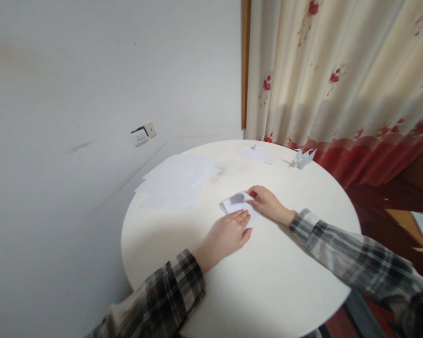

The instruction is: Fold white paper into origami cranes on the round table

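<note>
A small folded sheet of white paper [234,203] lies on the round white table [268,277], in front of me. My left hand [229,233] rests on its near edge, fingers stretched out flat and pressing it down. At the paper's right side, my right hand [268,203] pinches a raised flap between thumb and fingers. The flap curls up above the rest of the sheet. Part of the paper is hidden beneath my left fingers.
Loose white sheets [178,180] are spread at the table's left. A folded paper crane [303,159] stands at the back right. Near the far edge, a small paper piece [256,147] sits by a flat sheet [259,156]. Behind are a wall socket [139,137] and a flowered curtain [338,94].
</note>
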`<control>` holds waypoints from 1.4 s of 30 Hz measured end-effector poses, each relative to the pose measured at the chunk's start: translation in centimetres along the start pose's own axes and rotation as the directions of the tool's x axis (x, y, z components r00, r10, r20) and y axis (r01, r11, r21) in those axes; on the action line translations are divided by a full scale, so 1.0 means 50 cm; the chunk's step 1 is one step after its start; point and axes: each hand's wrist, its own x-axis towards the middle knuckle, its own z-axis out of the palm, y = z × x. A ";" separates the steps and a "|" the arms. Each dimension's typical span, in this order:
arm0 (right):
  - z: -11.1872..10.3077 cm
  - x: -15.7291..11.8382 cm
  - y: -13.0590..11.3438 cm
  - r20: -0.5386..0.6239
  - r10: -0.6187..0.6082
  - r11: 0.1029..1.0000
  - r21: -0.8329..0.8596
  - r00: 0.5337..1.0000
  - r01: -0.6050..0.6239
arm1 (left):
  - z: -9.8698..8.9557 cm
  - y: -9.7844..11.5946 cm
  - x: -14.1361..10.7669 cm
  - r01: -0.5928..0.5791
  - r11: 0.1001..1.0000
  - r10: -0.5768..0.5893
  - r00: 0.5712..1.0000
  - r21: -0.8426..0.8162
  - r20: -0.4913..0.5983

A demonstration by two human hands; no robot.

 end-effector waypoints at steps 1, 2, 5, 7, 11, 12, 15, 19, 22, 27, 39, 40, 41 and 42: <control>0.001 0.001 0.000 0.001 0.011 1.000 0.004 1.000 -0.011 | 0.000 0.000 0.000 0.001 1.000 -0.001 1.000 -0.001 -0.001; 0.003 0.002 0.001 0.003 0.022 1.000 0.006 1.000 -0.022 | 0.001 0.000 0.000 0.001 1.000 -0.001 1.000 0.000 0.001; 0.006 0.003 0.007 0.000 0.051 0.999 0.008 0.999 -0.051 | 0.004 0.000 -0.001 -0.004 1.000 0.004 1.000 0.009 0.016; 0.008 0.003 0.010 -0.008 0.062 0.998 0.017 0.998 -0.062 | 0.005 -0.001 -0.001 -0.008 1.000 0.007 1.000 0.010 0.023; 0.009 0.002 0.012 -0.027 0.064 0.998 0.010 0.998 -0.064 | 0.006 -0.001 -0.001 -0.003 1.000 0.002 1.000 0.002 0.022; 0.009 0.002 0.012 -0.031 0.066 0.998 0.003 0.997 -0.066 | 0.006 -0.001 -0.001 0.000 1.000 0.000 1.000 -0.001 0.023; 0.010 0.003 0.011 -0.027 0.076 0.997 -0.020 0.997 -0.076 | 0.007 0.001 -0.002 0.006 1.000 -0.005 0.999 -0.015 0.031; 0.012 0.006 0.016 0.006 0.089 0.994 -0.058 0.996 -0.088 | 0.010 0.000 -0.006 0.007 0.999 -0.006 1.000 -0.046 0.024; 0.015 0.010 0.021 0.044 0.121 0.989 -0.093 0.992 -0.116 | 0.011 -0.007 -0.004 0.012 0.995 -0.012 1.000 -0.101 -0.007; 0.016 0.019 0.025 0.094 0.152 0.982 -0.130 0.984 -0.139 | 0.012 -0.026 0.014 0.120 0.976 -0.130 0.990 -0.180 -0.050; 0.017 0.020 0.028 0.105 0.170 0.980 -0.124 0.980 -0.157 | 0.034 -0.041 0.053 0.226 0.962 -0.243 0.964 -0.152 -0.106; 0.017 0.020 0.028 0.102 0.171 0.980 -0.118 0.980 -0.158 | 0.036 -0.043 0.059 0.235 0.955 -0.257 0.960 -0.179 -0.114; 0.017 0.020 0.028 0.100 0.172 0.981 -0.113 0.980 -0.160 | 0.036 -0.043 0.064 0.249 0.946 -0.278 0.953 -0.208 -0.121; 0.016 0.020 0.027 0.098 0.173 0.981 -0.109 0.980 -0.162 | 0.037 -0.043 0.067 0.271 0.933 -0.307 0.943 -0.238 -0.128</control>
